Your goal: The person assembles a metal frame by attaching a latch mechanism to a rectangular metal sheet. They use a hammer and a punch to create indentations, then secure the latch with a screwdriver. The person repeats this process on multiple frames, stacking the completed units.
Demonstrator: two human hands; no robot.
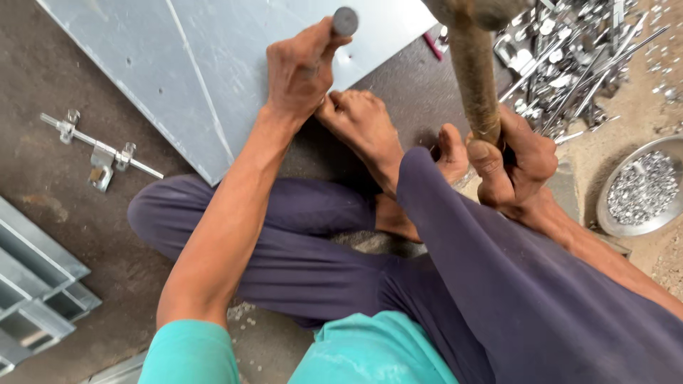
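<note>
Gripping steel punch (344, 21) upright on metal sheet (213, 64), left hand (302, 67) | right hand (516, 167) clenched low on hammer handle (473, 75) | looks heavy, stiff stuff

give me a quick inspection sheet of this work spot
surface: dark floor, person seated on it
job's things: grey metal sheet; punch upright on it; hammer raised
clutter: loose latch bolt; pile of metal parts; dish of small pieces; metal channels
grips: left hand closed on punch; right hand closed on hammer handle
cables: nothing seen
surroundings: sandy ground at right
</note>
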